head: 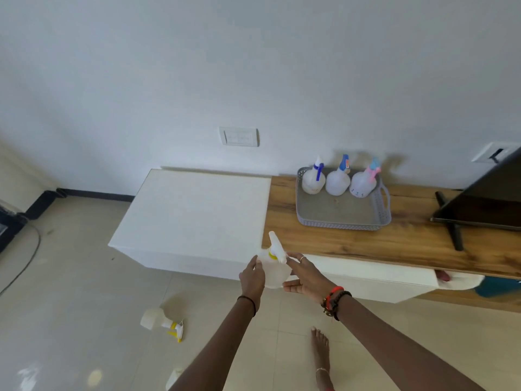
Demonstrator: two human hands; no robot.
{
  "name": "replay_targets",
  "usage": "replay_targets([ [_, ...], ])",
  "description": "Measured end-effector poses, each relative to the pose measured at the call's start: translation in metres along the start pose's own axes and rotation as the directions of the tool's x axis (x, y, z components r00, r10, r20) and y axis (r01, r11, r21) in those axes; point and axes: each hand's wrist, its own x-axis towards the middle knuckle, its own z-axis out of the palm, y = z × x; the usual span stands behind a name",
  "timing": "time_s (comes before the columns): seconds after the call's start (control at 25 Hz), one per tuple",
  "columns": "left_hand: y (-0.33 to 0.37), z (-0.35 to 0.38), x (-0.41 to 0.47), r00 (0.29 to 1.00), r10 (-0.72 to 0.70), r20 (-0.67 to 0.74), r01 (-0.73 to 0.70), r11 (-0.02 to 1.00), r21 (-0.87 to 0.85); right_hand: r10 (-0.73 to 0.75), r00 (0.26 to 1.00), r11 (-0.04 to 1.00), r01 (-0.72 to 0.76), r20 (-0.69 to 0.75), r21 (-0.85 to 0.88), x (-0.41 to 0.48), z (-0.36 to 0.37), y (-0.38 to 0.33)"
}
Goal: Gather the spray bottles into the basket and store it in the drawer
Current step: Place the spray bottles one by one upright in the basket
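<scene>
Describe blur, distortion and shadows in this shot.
Head view: wide-angle lens skews the white cabinet edges; the three bottles in the basket cast soft shadows on the wall; the held spray bottle looks pale and slightly blurred; glare patches mark the floor lower left.

A grey perforated basket (342,220) is set on the wooden top (394,244). Three translucent bottles are stood upright along its far wall: a dark-blue-trigger bottle (313,182), a light-blue-trigger bottle (337,182) and a pink-trigger bottle (361,185). A yellow-collared bottle (275,269) is held upright between the left hand (252,277) and the right hand (307,279), before the white drawer (366,280), which appears partly pulled out. A yellow-trigger bottle (156,319) is laid sideways on the floor (84,292).
</scene>
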Motion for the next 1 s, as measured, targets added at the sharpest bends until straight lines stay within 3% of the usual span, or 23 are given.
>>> replay_targets([
  [0.4, 0.069, 0.111, 0.059, 0.998, 0.056, -0.015, -0.053, 0.983, 0.175, -0.016, 0.997, 0.986, 0.029, -0.077, 0.166, 0.056, -0.083, -0.071],
  [0.64, 0.112, 0.176, 0.121, 0.998, 0.055, 0.023, -0.058, 0.980, 0.189, 0.026, 0.986, 0.981, 0.007, -0.166, 0.196, 0.117, -0.132, -0.125],
  [1.0, 0.126, 0.222, 0.196, 0.997, 0.022, 0.071, -0.037, 0.975, 0.220, 0.093, 0.983, 0.963, -0.049, -0.156, 0.266, 0.190, -0.163, -0.144],
])
